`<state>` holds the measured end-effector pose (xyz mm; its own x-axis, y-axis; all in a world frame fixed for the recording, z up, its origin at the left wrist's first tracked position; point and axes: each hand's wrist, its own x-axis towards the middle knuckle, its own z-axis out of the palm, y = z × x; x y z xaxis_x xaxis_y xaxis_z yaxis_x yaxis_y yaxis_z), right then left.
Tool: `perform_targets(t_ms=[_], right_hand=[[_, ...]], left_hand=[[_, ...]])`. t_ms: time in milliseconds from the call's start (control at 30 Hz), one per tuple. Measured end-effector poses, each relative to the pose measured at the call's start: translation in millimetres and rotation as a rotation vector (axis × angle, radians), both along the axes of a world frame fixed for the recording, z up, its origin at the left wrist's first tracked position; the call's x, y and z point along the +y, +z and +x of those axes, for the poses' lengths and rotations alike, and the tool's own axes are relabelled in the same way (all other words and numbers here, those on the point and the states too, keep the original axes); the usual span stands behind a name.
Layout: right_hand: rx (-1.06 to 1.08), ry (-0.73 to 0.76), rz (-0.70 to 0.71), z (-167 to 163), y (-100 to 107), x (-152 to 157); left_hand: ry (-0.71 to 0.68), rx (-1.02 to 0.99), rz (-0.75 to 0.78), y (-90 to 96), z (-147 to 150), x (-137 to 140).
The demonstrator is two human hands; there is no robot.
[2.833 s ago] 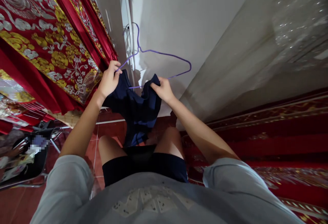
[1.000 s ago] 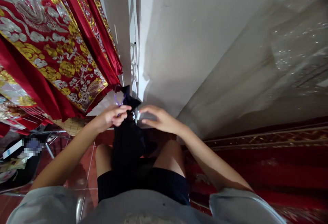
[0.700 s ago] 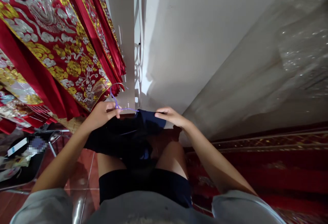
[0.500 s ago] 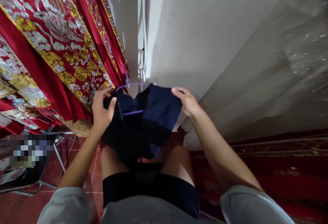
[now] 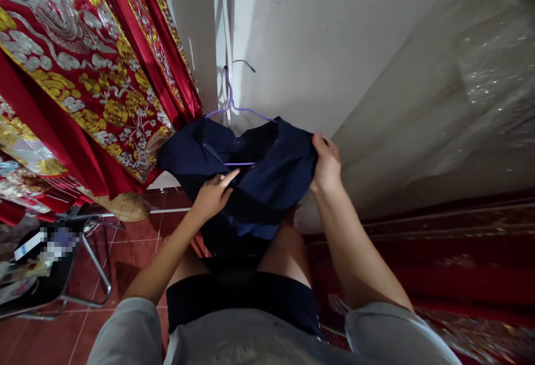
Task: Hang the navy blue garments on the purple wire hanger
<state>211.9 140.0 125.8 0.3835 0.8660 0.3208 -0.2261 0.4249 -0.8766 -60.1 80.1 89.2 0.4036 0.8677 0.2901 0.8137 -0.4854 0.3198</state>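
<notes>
A dark navy shirt (image 5: 278, 170) hangs in front of me on a thin purple hanger (image 5: 251, 110). The hanger's hook reaches up to a white metal frame by the wall, and its lower bar shows through the shirt's open neckline. My right hand (image 5: 327, 164) grips the shirt's right shoulder edge, thumb in front and the other fingers mostly hidden. Against the shirt's front, just below the neckline, my left hand (image 5: 214, 193) has its index finger stretched out and its thumb apart from it; I see no cloth pinched there.
Red cloth embroidered in gold and silver (image 5: 112, 86) hangs at the left. A black folding chair (image 5: 54, 287) with items on it stands lower left on red floor tiles (image 5: 137, 253). A grey-white wall (image 5: 317, 36) rises ahead, with clear plastic sheeting (image 5: 493, 69) at the right.
My left hand has left the shirt's left shoulder and moved right and down to its front. The shirt hangs more spread out, and my right hand has shifted slightly right with its edge.
</notes>
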Motion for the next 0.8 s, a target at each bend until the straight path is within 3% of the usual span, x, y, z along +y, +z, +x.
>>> perform_targets(t_ms=[67, 167, 267, 367, 433, 533, 600, 700, 800], right_hand=[[-0.019, 0.0, 0.008, 0.1, -3.0, 2.6], [-0.078, -0.034, 0.026, 5.9, -10.2, 13.8], [-0.141, -0.256, 0.04, 10.2, -21.9, 19.3], [-0.196, -0.48, 0.079, -7.3, -33.4, 3.6], [-0.257, -0.393, 0.073, -35.7, -43.6, -20.5], [-0.306, 0.074, -0.09, -90.4, -71.4, -66.9], [-0.309, 0.248, -0.224, -120.1, -96.2, -95.1], [-0.285, 0.214, -0.351, -136.6, -123.9, -119.7], [-0.343, 0.249, -0.367, -125.3, -125.3, -119.2]], left_hand=[[0.006, -0.025, -0.039, -9.2, 5.2, 0.7], [0.147, -0.02, -0.133, -23.2, 6.4, 2.8], [0.153, -0.063, -0.17, -38.5, 3.1, -0.1], [0.107, -0.199, -0.157, -50.3, 3.4, -9.2], [0.109, -0.318, -0.14, -55.1, 7.1, -16.0], [0.162, -0.574, -0.137, -61.8, 16.3, -26.4], [0.232, -0.762, -0.158, -68.4, 23.4, -34.7], [0.295, -0.938, -0.199, -78.5, 33.5, -47.3], [0.305, -1.023, -0.229, -83.0, 41.4, -53.9]])
